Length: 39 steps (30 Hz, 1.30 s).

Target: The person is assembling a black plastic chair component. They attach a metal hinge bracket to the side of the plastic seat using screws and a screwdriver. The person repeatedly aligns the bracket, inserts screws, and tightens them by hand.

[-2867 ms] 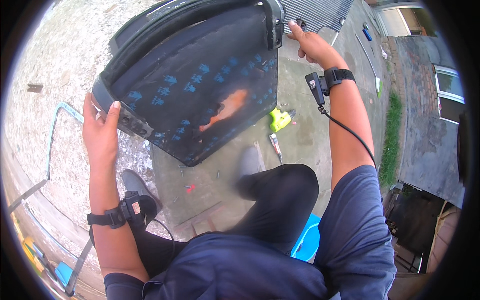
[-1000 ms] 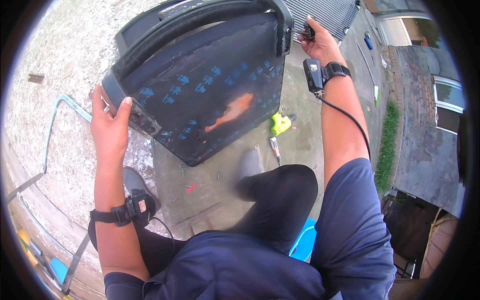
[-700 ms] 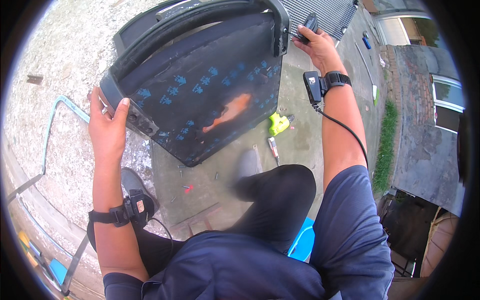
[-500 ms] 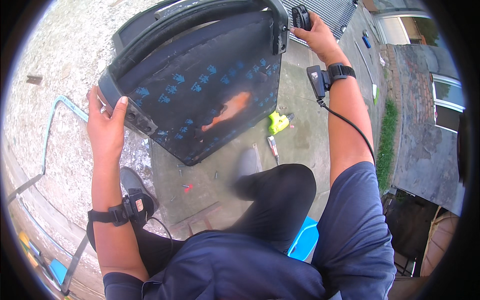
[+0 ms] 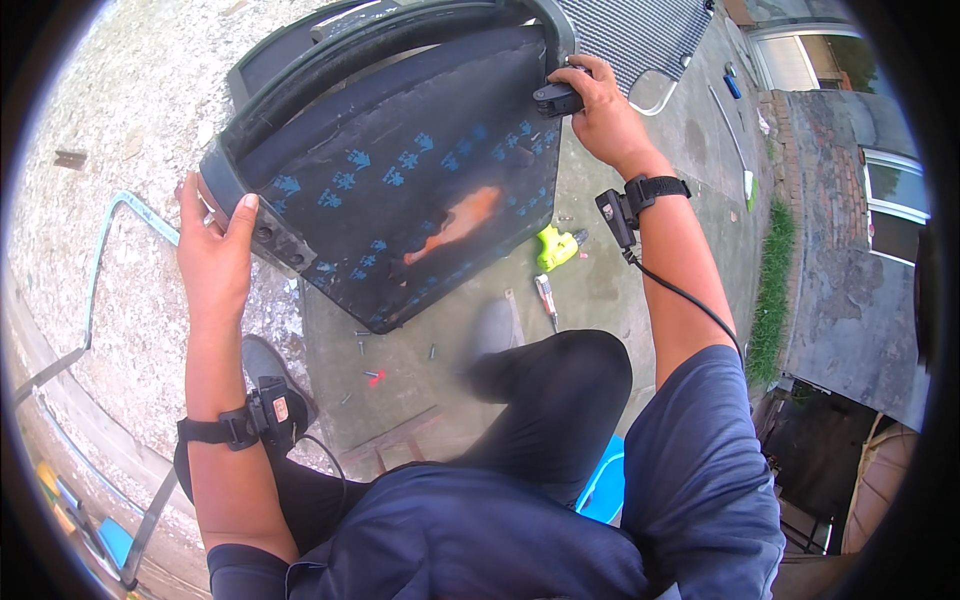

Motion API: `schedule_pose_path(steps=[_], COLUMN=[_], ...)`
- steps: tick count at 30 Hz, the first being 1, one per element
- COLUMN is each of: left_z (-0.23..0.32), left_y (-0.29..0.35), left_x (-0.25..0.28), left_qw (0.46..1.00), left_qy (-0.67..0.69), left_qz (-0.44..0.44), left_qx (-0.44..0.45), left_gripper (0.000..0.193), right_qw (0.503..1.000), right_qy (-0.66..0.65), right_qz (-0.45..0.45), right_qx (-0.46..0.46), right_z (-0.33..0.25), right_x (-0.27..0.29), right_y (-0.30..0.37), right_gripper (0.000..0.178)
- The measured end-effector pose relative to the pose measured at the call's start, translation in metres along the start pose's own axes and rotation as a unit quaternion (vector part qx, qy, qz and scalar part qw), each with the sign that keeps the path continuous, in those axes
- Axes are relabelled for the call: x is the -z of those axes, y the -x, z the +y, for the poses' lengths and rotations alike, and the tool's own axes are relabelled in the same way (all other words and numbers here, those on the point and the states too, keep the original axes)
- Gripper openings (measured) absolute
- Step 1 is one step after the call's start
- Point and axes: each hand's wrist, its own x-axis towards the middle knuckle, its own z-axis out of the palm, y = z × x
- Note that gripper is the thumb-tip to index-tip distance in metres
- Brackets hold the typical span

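A large black tapered panel (image 5: 350,215) with blue paw-like marks and a worn orange-brown patch leans in front of me, in a curved black frame (image 5: 290,105). My left hand (image 5: 215,240) grips the left end of this frame, thumb on top beside a bracket (image 5: 280,242) with bolt holes. At the frame's right end, my right hand (image 5: 600,110) holds a small rounded black part (image 5: 557,99) against or just over the frame. Its exact kind I cannot make out, and it covers the bracket there.
A yellow-green power tool (image 5: 556,247) and a screwdriver (image 5: 546,298) lie on the concrete right of the panel. Loose bolts (image 5: 362,345) lie below it, near my feet. A ridged grey sheet (image 5: 640,40) is at the far right, and a blue object (image 5: 606,485) sits by my right leg.
My right hand has moved left and down with the small black part, from beside the frame's right end onto or over it. My left hand and the panel have hardly moved.
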Motion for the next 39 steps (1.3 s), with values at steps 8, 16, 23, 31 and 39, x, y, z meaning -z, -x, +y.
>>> schedule_pose_path(steps=[8, 16, 23, 31, 39], left_z=[0.000, 0.001, 0.001, -0.002, 0.000], left_y=[0.000, 0.000, 0.000, -0.001, -0.001], left_x=[0.000, -0.002, -0.005, -0.001, -0.003], left_qw=[1.000, 1.000, 1.000, 1.000, 1.000], left_qy=[-0.005, -0.003, -0.006, -0.014, -0.017], left_qz=[0.000, 0.000, 0.013, 0.010, 0.016], left_qx=[-0.002, -0.004, -0.019, -0.017, -0.011], left_gripper=[0.074, 0.074, 0.073, 0.074, 0.073], right_qw=[0.990, 0.883, 0.812, 0.991, 0.983], right_qy=[-0.124, -0.363, -0.462, 0.107, 0.041], right_qz=[0.059, 0.197, 0.108, 0.064, 0.122], right_qx=[0.013, -0.224, -0.339, -0.044, -0.128], right_z=[0.020, 0.013, 0.021, 0.042, 0.052], right_x=[-0.016, -0.044, -0.033, 0.022, 0.038], right_y=[-0.007, -0.002, 0.000, -0.022, -0.013], right_gripper=[0.046, 0.062, 0.047, 0.045, 0.044])
